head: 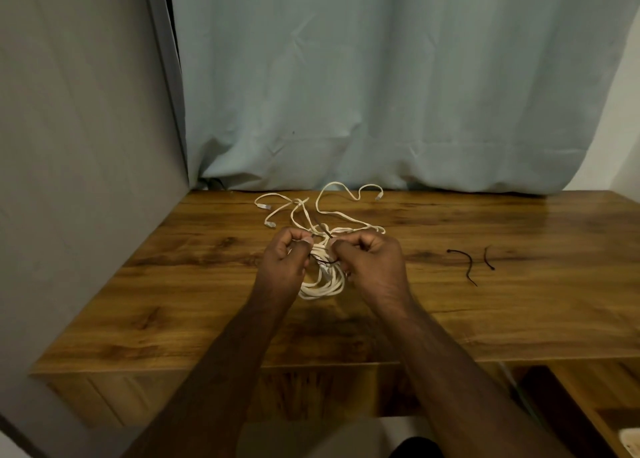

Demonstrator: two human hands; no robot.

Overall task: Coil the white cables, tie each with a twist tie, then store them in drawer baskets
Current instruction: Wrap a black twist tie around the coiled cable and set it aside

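Tying the coil
Left hand (282, 255) and right hand (372, 258) – fingers curled – pinch a dark twist tie (323, 260) around coiled white cable (323, 286); spare ties (464, 265) at three o'clock.

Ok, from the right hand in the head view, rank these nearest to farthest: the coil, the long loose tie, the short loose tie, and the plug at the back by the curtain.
From the right hand:
1. Coil, just left of it, touching.
2. Long tie, on the table to the right.
3. Plug at the back and short tie farther right: too close to call.
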